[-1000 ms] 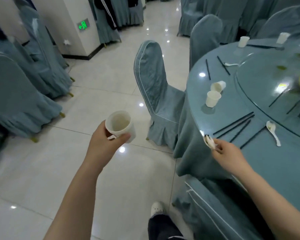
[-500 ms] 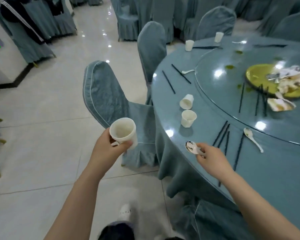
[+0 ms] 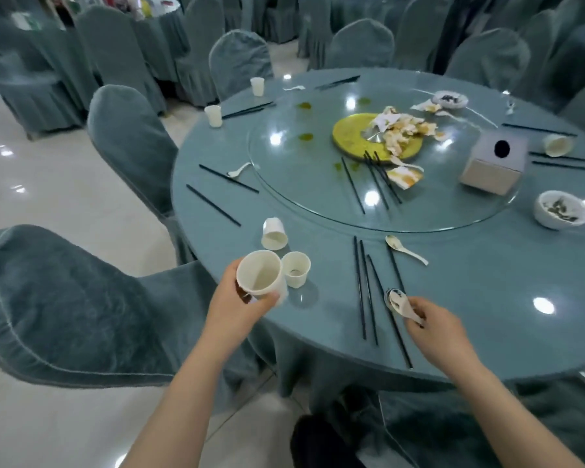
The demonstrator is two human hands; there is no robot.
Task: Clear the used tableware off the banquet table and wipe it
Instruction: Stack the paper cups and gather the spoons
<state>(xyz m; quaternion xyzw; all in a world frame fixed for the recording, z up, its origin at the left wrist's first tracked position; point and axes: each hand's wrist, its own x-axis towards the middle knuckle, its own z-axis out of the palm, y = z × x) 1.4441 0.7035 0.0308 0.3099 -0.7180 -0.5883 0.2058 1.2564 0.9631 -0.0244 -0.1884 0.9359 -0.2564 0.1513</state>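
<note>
Now mid-clearing; L hand (image 3: 232,307) grip wrapped round cup (image 3: 260,276) above tabletop (image 3: 487,298) edge; R hand (image 3: 434,327) grip pinching spoon (image 3: 401,304) over chopsticks (image 3: 363,285); next prob. stack upright cup (image 3: 296,268) beside it; lots left, no wiping yet.

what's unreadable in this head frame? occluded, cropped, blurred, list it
- Cup in the left hand: its base is hidden by the fingers.
- Spoon in the right hand: its handle end is covered by the fingers.
- Scraps on the yellow plate: too blurred to identify.
- Bowl contents: dark bits, too small to name.
- Far table, top left: cut by the edge and blurred.
- Table right side: cropped by the frame.
</note>
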